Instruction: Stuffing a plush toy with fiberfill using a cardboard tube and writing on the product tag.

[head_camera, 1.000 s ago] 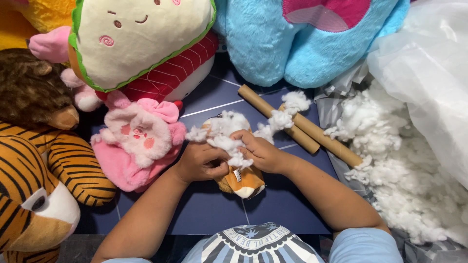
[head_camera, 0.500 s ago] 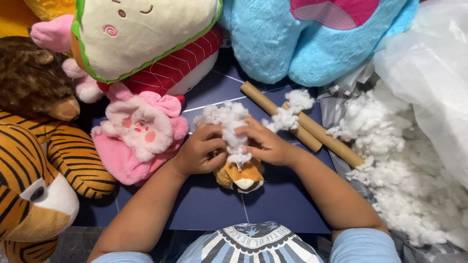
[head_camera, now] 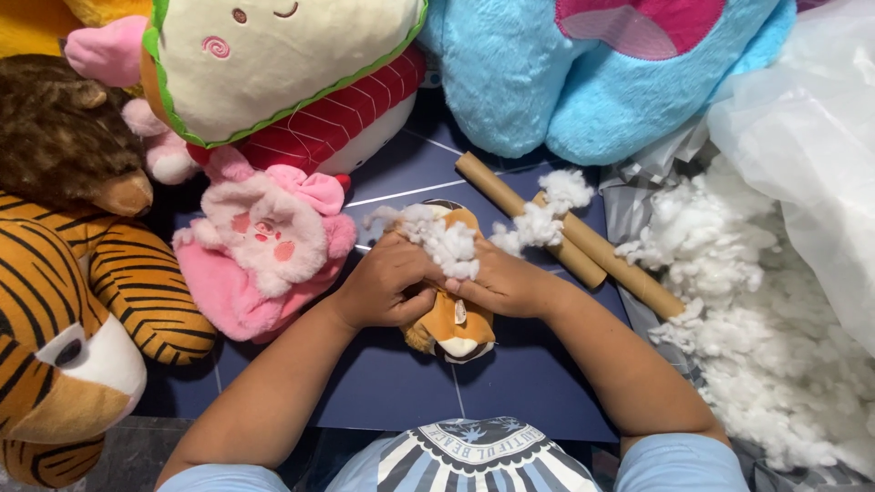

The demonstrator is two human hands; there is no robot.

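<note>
Around white stuffing (head_camera: 444,241), curled fingers (head_camera: 415,273).

A single head-worn camera looks almost straight down, close over the dark blue floor tiles (head_camera: 392,383). The wearer's shirt fills the near edge; plush toys probably crowd the far edge.
</note>
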